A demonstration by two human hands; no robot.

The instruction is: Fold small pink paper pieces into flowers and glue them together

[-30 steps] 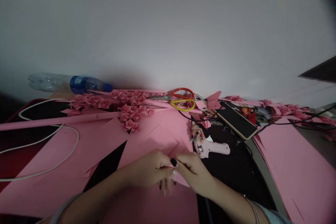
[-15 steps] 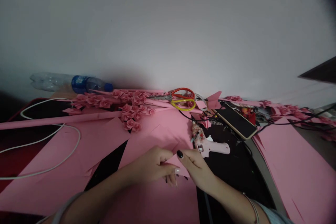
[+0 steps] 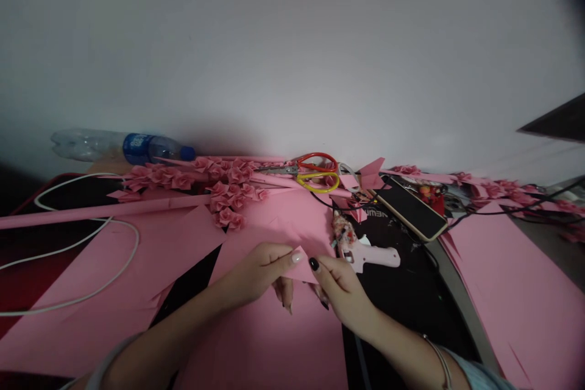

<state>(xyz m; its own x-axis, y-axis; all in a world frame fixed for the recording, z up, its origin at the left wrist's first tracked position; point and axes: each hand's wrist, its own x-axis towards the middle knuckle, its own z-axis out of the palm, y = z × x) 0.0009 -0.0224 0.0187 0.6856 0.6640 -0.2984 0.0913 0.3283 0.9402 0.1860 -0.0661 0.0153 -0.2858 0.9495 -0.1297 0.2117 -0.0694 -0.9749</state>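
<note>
Between my hands is a small piece of pink paper [image 3: 302,269], with one pointed corner upward. My left hand [image 3: 267,274] pinches it near that top corner, thumb on the front face. My right hand [image 3: 342,286] grips its right edge, the dark-nailed thumb lying against it. Parts of the fingers behind the paper are hidden. Below the hands lies a large pink paper sheet [image 3: 274,341]. A pale pink glue gun [image 3: 375,256] rests just beyond my right hand, its nozzle end crusted with residue.
Scissors [image 3: 319,181] with red and yellow handles lie on pink paper flowers [image 3: 233,195] near the wall. A phone [image 3: 414,210] sits at the right, a plastic bottle [image 3: 137,147] at the back left. A white cable [image 3: 137,237] loops over pink sheets [image 3: 91,292]; more sheets [image 3: 521,286] lie right.
My left hand has shifted its thumb up to the paper's top corner, and the paper has turned so that this corner points upward. My right hand has stayed nearly in place.
</note>
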